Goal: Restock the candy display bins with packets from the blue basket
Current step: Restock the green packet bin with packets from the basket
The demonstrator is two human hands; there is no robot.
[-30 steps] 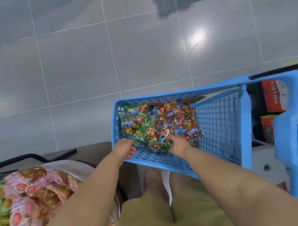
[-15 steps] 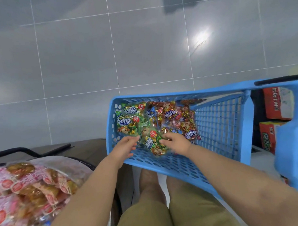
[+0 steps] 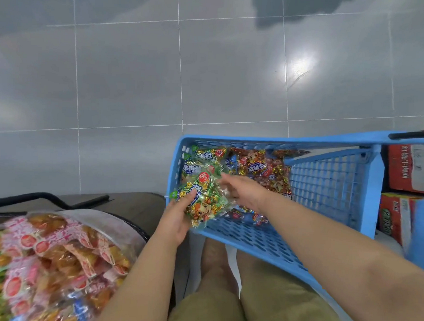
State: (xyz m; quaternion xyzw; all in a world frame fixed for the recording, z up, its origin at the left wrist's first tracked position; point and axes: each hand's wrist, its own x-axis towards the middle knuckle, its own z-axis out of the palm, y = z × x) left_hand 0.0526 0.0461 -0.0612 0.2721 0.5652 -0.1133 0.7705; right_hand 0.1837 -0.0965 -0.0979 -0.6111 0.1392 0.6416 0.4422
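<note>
"Over the near-left corner of the blue basket (image 3: pixel 251 236), what is the left hand (image 3: pixel 177 218) holding?"

"A green packet (image 3: pixel 202 200) of wrapped sweets. The thumb is pressed on top and the fingers are curled underneath, with the packet just above the basket's rim."

"And the right hand (image 3: pixel 244 192)?"

"Just beside it, further into the basket. Its fingers are stretched out rather than curled, with the tips at the packet's clear right edge (there is blur there, so I cannot tell whether they touch). It grips nothing."

"What else lies in the basket?"

"More packets: green packets (image 3: pixel 201 157) against the far-left wall and red packets (image 3: pixel 261 169) toward the middle, all heaped at the left end."

"Where is the display bin?"

"Lower left, apart from the basket. The bin's rim (image 3: pixel 112 219) is round, and it is piled with pink-and-orange packets (image 3: pixel 58 251), all blurred."

"Anything around them?"

"Red cartons (image 3: pixel 408 167) are stacked past the basket's right end, a grey tiled floor (image 3: pixel 136 85) lies beyond, and the person's khaki shorts (image 3: pixel 273 306) show below the forearms."
</note>
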